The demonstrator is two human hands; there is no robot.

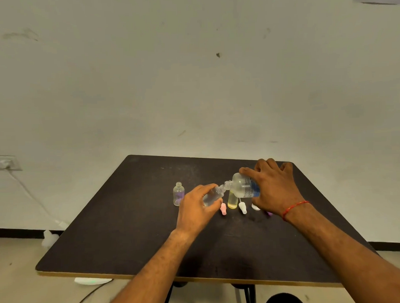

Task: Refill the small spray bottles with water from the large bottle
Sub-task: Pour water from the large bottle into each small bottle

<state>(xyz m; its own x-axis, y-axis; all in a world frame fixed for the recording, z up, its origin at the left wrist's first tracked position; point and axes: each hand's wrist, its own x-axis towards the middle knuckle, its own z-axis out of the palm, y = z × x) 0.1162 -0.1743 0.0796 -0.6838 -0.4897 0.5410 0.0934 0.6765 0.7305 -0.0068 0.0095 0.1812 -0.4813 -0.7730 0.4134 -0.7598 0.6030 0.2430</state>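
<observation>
Toward the desk's (129, 244) far right corner, the right hand (275, 189) grips the tilted large bottle (243, 186), neck meeting the small spray bottle (213, 196) clasped in the left hand (196, 210); seemingly aligned, any slip spills water.

Surface (129, 244): dark, pale-edged.
Left of left hand (196, 210): upright purple-tinted bottle (178, 194).
Between hands: yellow bottle (232, 201), pink cap (223, 209), white cap (242, 207).
</observation>
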